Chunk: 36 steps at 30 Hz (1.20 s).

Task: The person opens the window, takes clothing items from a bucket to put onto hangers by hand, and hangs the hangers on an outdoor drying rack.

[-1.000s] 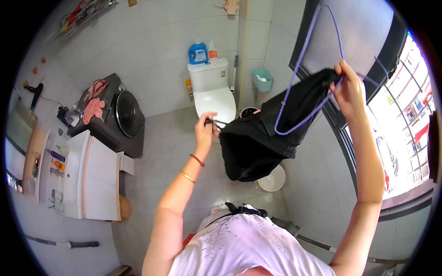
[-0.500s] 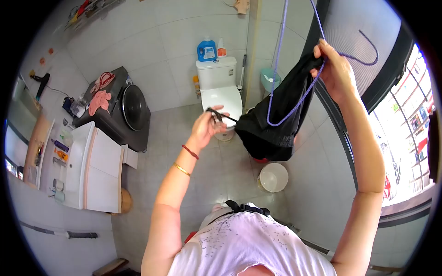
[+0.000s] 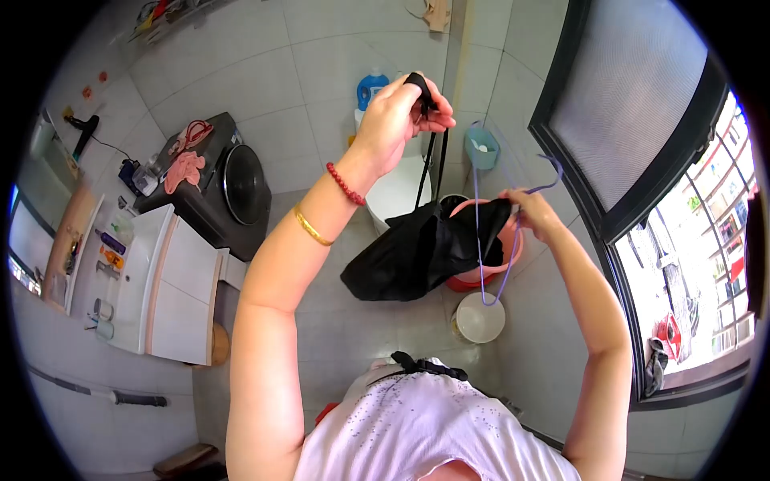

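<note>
A black garment (image 3: 401,256) with long thin straps hangs slack in front of me, between my two hands. Raised high before the toilet, my left hand (image 3: 405,120) is closed around the black straps (image 3: 433,164), which run taut down to the cloth. My right hand (image 3: 536,212), lower and to the right, pinches a gathered corner of the garment together with a purple hanger (image 3: 479,232). The hanger's long loop dangles beside and across the cloth, and its hook points to the right. The garment's exact kind is unclear.
Behind the garment stand a pink tub (image 3: 513,248) and a white bucket (image 3: 480,321). The white toilet (image 3: 393,196) is partly hidden. A dark-framed window panel (image 3: 626,96) juts in at right. The washing machine (image 3: 204,192) and sink cabinet (image 3: 180,289) line the left side.
My left hand has risen, pulling the straps upward. My right hand has dropped with the hanger and the garment's corner. The cloth now spreads sideways, farther left and lower.
</note>
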Available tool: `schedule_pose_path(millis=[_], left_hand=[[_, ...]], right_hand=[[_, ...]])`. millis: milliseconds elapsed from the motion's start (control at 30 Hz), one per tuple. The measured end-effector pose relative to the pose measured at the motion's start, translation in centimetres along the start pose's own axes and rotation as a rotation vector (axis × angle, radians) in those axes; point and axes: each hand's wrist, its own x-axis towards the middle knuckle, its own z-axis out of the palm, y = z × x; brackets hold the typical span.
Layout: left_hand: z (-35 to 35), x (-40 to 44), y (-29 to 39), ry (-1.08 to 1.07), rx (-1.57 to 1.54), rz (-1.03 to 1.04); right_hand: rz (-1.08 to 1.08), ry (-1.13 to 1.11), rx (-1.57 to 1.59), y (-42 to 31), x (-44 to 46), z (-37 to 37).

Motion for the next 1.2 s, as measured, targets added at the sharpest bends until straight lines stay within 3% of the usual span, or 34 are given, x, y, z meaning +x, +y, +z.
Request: schedule_pose_path(millis=[100, 200, 333, 433, 533, 600, 767, 900, 1133, 1200], left_hand=[[-0.1, 0.8, 0.1, 0.007, 0.033, 0.037], [-0.7, 0.8, 0.7, 0.009, 0.024, 0.017], [-2.0, 0.7, 1.3, 0.067, 0.066, -0.021], [-2.6, 0.5, 1.4, 0.091, 0.083, -0.045], [-3.0, 0.6, 1.3, 0.095, 0.064, -0.066], [-3.1, 0.5, 1.4, 0.11, 0.062, -0.088], [-2.7, 0.1, 1.7, 0.072, 0.05, -0.102], [-2.2, -0.2, 2.0, 0.058, 0.028, -0.064], [-4.3, 0.2, 1.6, 0.109, -0.045, -0.036], [-4.0, 0.4, 1.4, 0.086, -0.052, -0.062]], right_hand=[[-0.027, 0.024, -0.331, -1.5, -1.8, 2.3], [-0.271, 0.102, -0.457, -0.8, -1.1, 2.2], [-0.236, 0.159, -0.457, -0.6, -1.7, 3.5], [-0.471, 0.149, -0.497, -0.2, -2.1, 6.0], [-0.433, 0.046, -0.613, -1.9, -3.4, 8.6], [-0.723, 0.113, -0.732, -1.4, -2.8, 10.0], [-0.813, 0.244, -1.018, -1.2, -1.5, 12.7], [-0.788, 0.335, -1.014, -1.3, 0.0, 12.9], [-1.007, 0.216, -0.624, -0.7, -3.0, 11.1], [-0.956, 0.256, -0.682, -0.3, -2.7, 10.7]])
